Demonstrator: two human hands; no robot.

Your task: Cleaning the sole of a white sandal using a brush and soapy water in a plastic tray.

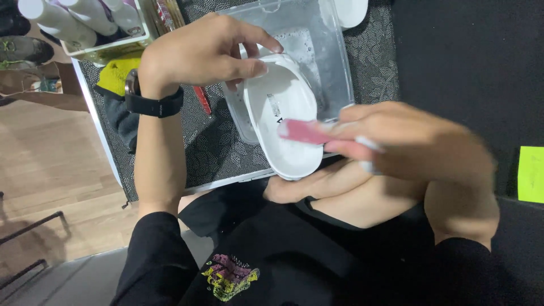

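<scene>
My left hand (209, 48) grips the far end of a white slipper (283, 107), sole side up, held over a clear plastic tub (334, 62) of soapy water. A black watch (150, 96) is on that wrist. My right hand (408, 141) is shut on a pink brush (303, 131), whose end rests on the near part of the slipper. The hand is blurred by motion. The slipper's near tip hangs just past the tub's front rim, above my lap.
The tub stands on a dark speckled mat (204, 141). A yellow cloth (116, 73) and a red pen-like item (202, 101) lie at the left. White bottles (68, 20) stand in a tray at the back left. Wooden floor (51, 164) lies to the left.
</scene>
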